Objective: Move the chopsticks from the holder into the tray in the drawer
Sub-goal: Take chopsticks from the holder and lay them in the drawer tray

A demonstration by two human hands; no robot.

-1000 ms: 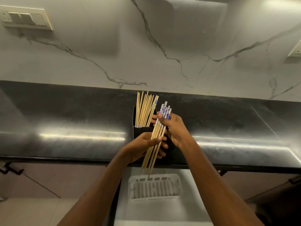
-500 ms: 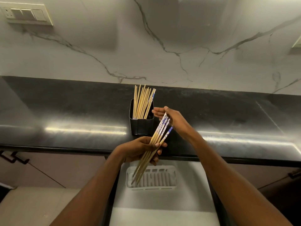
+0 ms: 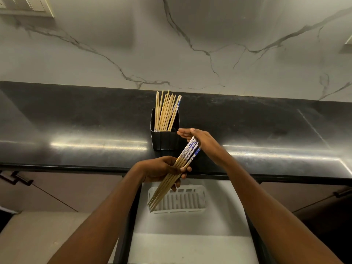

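chopsticks (image 3: 172, 180): looking like pale wood, blue-white patterned tops | holder (image 3: 165, 139): showing matt black | surface (image 3: 76, 121): appearing as dark polished stone, reflecting glare | tray (image 3: 202, 204): looking white slotted plastic

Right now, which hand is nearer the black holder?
Right. The right hand is open beside the black holder, fingertips near its front right corner; the left hand grips the chopstick bundle below it.

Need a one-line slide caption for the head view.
Left hand holds a chopstick bundle above the white drawer tray; right hand open beside it.
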